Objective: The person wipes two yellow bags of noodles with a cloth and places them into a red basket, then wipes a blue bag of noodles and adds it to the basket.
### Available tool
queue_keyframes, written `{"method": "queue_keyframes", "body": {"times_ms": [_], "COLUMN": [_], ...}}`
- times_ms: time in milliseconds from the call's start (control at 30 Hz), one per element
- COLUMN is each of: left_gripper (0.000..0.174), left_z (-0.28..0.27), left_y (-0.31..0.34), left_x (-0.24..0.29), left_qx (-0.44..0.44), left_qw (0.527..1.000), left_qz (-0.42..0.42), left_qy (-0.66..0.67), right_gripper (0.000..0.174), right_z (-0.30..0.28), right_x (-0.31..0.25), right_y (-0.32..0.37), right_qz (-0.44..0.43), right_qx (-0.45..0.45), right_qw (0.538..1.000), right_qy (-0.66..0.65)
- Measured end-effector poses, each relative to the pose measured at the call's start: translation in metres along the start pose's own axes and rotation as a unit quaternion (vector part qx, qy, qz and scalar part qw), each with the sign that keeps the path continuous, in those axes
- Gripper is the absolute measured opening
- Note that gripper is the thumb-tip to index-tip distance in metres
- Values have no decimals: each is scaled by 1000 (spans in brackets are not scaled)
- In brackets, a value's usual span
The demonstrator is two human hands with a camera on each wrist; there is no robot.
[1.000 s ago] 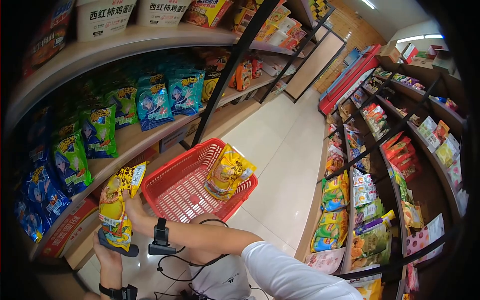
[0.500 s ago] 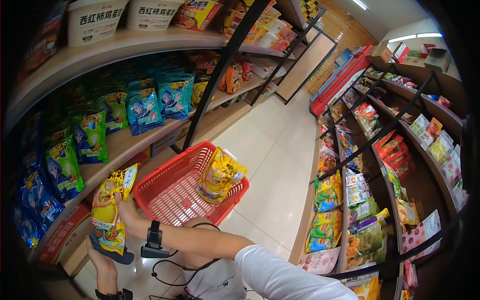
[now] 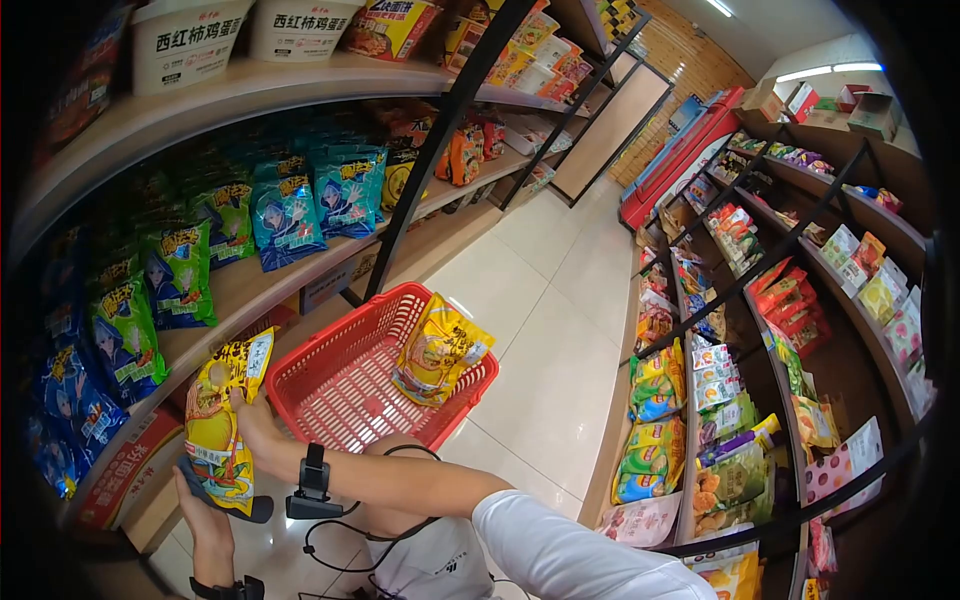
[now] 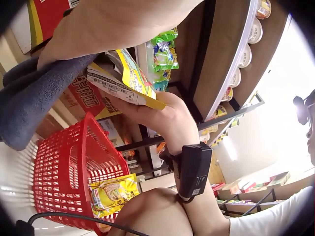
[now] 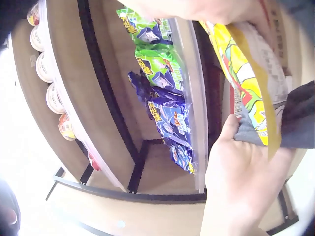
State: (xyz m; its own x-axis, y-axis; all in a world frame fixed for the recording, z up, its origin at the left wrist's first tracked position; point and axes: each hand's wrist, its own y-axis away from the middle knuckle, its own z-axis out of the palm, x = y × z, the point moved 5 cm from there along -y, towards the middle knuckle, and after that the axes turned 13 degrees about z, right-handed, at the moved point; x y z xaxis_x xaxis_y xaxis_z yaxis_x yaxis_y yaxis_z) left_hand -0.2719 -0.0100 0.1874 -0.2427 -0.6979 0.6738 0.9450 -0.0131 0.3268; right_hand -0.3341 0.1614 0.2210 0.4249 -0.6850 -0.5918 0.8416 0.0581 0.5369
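Note:
A yellow noodle bag [image 3: 215, 430] is held between both hands at the lower left of the head view, printed front facing up. My right hand [image 3: 258, 428] grips its side edge, thumb on the near face. Below it my left hand [image 3: 207, 525] supports the bag's lower end, fingers stretched along underneath. Dark grey fabric [image 4: 39, 98] lies along the left fingers in the left wrist view. A similar yellow bag [image 3: 442, 350] leans inside a red plastic basket [image 3: 345, 338] standing on the floor to the right of the hands.
To the left runs a shelf [image 3: 265, 300] with blue, teal and green snack bags [image 3: 180, 275]; noodle tubs [image 3: 190, 45] stand above. A black shelf post [image 3: 420, 200] rises behind the basket. Another snack shelf [image 3: 600, 470] lines the right side, across the tiled floor [image 3: 540, 350].
The head view has shifted slightly, so hands, bag and basket appear a little further left than a second ago. Both hands keep their hold on the yellow noodle bag.

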Motion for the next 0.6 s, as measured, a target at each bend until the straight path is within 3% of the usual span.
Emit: {"method": "queue_keyframes", "body": {"times_ms": [133, 233, 300, 367, 433, 467, 533, 567, 600], "left_gripper": [65, 65, 64, 64, 59, 57, 55, 54, 54], "left_z": [8, 13, 15, 1, -8, 18, 22, 18, 17], "left_y": [10, 17, 24, 33, 49, 64, 84, 94, 99], "left_x": [4, 9, 19, 33, 53, 70, 98, 119, 136], "left_qx": [93, 142, 146, 46, 35, 0, 61, 67, 58], "left_qw": [989, 975, 971, 990, 995, 994, 987, 991, 991], "left_qz": [-110, -158, -174, -123, -93, -104, -113, -47, 15], "left_qy": [30, 69, 78, 42, 17, 37, 97, 108, 121], "right_gripper": [37, 39, 35, 38, 43, 38, 43, 44, 43], "right_z": [4, 0, 11, 2, 0, -16, -19, -13, -7], "right_x": [0, 0, -14, -20, -28, -37, -46, -53, -55], "right_y": [5, 2, 28, 22, 32, 31, 37, 53, 60], "right_qz": [44, 0, 92, 84, 84, 127, 95, 48, 95], "right_qx": [-1, 45, 16, -89, -145, -111, -88, -80, -39], "right_qw": [998, 999, 986, 981, 971, 972, 982, 991, 990], "right_qy": [-41, -26, -141, -152, -172, -164, -138, -90, -99]}}
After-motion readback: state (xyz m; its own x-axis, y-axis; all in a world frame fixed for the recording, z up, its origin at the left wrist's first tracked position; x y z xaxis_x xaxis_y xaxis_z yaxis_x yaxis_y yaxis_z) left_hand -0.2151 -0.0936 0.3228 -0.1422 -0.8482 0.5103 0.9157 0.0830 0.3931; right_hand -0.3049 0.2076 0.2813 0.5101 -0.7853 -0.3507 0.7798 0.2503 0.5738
